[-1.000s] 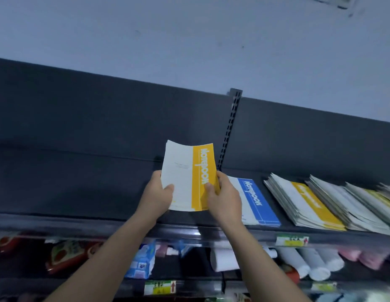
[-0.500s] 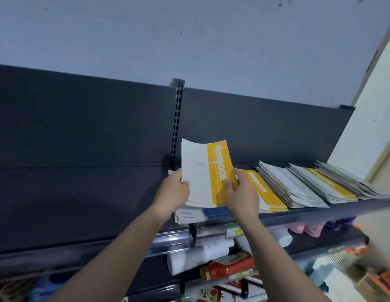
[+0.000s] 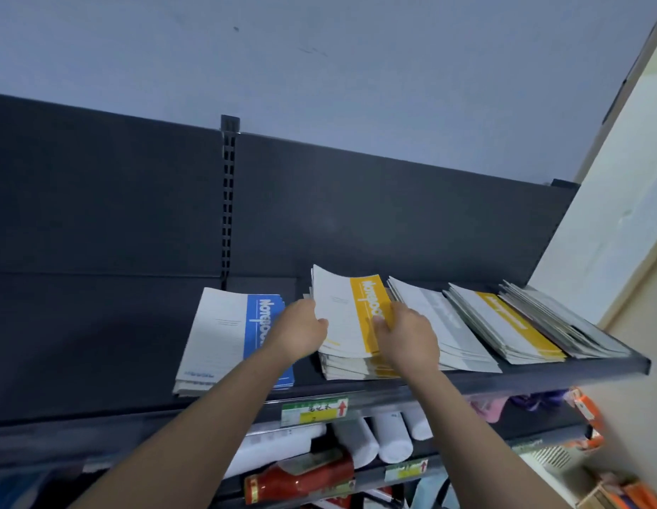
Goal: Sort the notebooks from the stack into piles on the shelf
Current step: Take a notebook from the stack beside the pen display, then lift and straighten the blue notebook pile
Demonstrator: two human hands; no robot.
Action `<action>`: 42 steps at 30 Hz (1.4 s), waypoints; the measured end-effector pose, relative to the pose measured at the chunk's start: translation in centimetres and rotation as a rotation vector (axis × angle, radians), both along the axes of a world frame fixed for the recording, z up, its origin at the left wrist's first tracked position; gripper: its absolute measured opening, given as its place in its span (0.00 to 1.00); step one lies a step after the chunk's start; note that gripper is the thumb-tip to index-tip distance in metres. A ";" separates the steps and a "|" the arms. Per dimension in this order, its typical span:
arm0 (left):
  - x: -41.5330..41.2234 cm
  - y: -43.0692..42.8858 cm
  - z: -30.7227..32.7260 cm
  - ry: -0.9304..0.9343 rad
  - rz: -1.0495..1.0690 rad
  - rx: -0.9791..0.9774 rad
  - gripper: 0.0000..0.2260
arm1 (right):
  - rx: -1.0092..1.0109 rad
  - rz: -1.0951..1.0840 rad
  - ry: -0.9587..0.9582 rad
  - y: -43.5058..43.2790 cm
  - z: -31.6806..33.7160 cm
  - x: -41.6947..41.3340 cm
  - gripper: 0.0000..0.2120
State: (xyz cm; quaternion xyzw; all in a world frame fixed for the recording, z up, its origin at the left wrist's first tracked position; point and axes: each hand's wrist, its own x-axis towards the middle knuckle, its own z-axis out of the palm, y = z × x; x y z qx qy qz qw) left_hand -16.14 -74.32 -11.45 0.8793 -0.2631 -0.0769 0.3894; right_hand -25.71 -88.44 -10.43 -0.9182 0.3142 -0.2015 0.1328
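Where right hand grips, notebook lettering hides.

Five notebook piles on one shelf: one blue-topped, two yellow-topped; two hands

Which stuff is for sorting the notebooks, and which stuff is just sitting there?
For the job:
- yellow notebook, held by the left hand and right hand
- yellow pile under it
- blue pile
- other piles to the right
- top shelf

Just sitting there, on the shelf below:
- white rolls
- red packet
- price tag
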 end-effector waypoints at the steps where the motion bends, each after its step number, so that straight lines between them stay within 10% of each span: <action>1: -0.2 -0.4 -0.2 -0.005 0.015 0.027 0.11 | -0.025 0.013 0.035 -0.6 -0.2 0.0 0.15; 16: -1.4 -1.0 -0.8 -0.197 0.035 0.262 0.16 | -0.268 0.031 0.378 -1.3 -1.1 0.7 0.16; 25: 1.8 8.6 0.9 -0.358 0.308 0.394 0.17 | -0.201 0.460 -0.130 7.8 1.8 4.5 0.16; 29: 1.9 11.6 -0.7 -0.212 0.349 0.470 0.15 | 0.018 0.565 0.051 11.8 0.2 6.4 0.17; 34: 2.4 12.8 -1.6 -0.008 0.320 0.342 0.16 | 0.128 0.429 0.417 12.4 -2.1 6.8 0.18; 42: 2.8 12.5 -0.8 0.335 0.444 -0.204 0.10 | 0.089 0.419 0.277 12.6 -3.7 7.1 0.16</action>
